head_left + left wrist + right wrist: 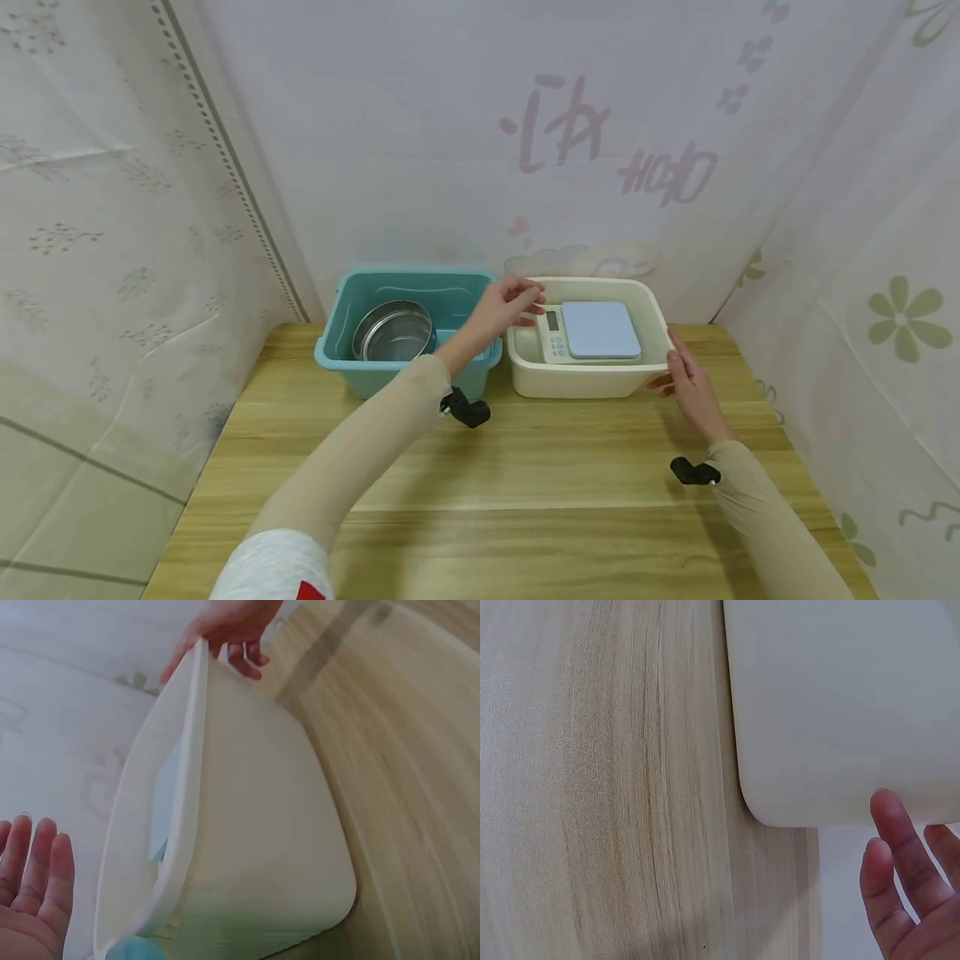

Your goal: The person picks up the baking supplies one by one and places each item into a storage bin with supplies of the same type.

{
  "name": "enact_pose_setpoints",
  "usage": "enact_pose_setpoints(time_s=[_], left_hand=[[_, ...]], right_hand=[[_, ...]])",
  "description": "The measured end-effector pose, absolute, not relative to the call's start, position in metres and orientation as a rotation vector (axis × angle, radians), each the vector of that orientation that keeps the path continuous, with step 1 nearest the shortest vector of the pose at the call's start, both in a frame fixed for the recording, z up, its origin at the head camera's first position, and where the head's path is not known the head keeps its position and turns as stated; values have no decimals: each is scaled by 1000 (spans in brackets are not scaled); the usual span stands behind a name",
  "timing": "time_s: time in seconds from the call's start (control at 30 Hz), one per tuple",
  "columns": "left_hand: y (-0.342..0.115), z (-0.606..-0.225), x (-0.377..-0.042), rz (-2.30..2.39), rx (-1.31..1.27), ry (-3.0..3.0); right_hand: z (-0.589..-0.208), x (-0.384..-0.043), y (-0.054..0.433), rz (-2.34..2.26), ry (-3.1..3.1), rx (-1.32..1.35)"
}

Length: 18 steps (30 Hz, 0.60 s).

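Note:
A cream plastic bin (577, 382) holds a kitchen scale (600, 329) with a pale blue platform and a small display. My right hand (692, 392) grips the bin's right rim, its digits on both sides of the edge. In the right wrist view, fingertips (889, 806) lie against or very near the outer wall. Over the cream bin's left end hovers my left hand (510, 302), fingers loosely extended and holding nothing. The left wrist view shows those fingers (56, 877) apart from the bin.
A teal bin (408, 367) stands left of the cream one, with round metal sieves (396, 333) inside. Both sit at the back of a wooden table (480, 500), close to a printed curtain (390, 167). More curtain hangs at both sides.

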<state>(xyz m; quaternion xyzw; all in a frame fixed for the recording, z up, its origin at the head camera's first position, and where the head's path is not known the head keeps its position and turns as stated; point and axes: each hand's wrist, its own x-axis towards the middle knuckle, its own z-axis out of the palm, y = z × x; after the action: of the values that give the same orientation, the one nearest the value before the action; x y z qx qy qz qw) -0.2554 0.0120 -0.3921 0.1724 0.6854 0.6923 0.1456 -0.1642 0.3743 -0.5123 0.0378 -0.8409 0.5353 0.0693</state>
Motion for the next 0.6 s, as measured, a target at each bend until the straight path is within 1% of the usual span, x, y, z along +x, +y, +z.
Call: enact_pose_setpoints(time_s=[0.37,0.6], left_hand=[[-6,-388,-225,1916,664,1977],[-26,-393,-212,1851,689,2021]], right_hand=[[-513,-164,376,1572,-2547,154],[-514,-164,376,1578,-2560,204]])
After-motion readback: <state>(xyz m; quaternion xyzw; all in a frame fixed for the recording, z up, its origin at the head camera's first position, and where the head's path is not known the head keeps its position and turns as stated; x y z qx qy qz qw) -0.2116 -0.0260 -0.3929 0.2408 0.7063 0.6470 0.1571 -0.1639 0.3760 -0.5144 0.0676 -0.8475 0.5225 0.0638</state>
